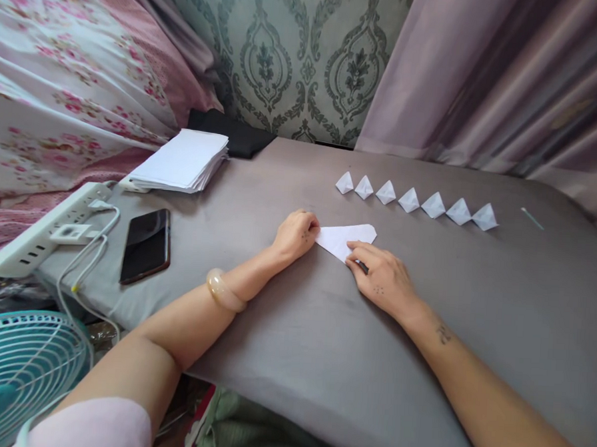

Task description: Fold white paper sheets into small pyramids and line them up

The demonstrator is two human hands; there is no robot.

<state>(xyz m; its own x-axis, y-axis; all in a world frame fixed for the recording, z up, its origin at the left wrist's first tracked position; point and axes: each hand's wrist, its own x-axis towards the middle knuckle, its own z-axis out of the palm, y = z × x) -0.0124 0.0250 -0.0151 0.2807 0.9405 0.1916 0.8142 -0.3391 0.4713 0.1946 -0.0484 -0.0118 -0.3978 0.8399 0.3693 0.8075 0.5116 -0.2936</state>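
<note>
A folded white sheet of paper (345, 238) lies on the grey-covered table between my hands, narrow at its left end and wider to the right. The fingers of my left hand (296, 234) are closed on the narrow left tip. My right hand (383, 273) pinches the paper's near right edge between thumb and fingers. Beyond the paper, several small folded white paper shapes (408, 200) stand in a slanting row, each with a pointed top.
A stack of white paper (182, 159) sits at the back left beside a black folded item (233, 132). Nearer are a phone (146, 247) and a white power strip (48, 227) with cables. A teal fan (20, 376) stands below left. A thin stick (533, 218) lies far right.
</note>
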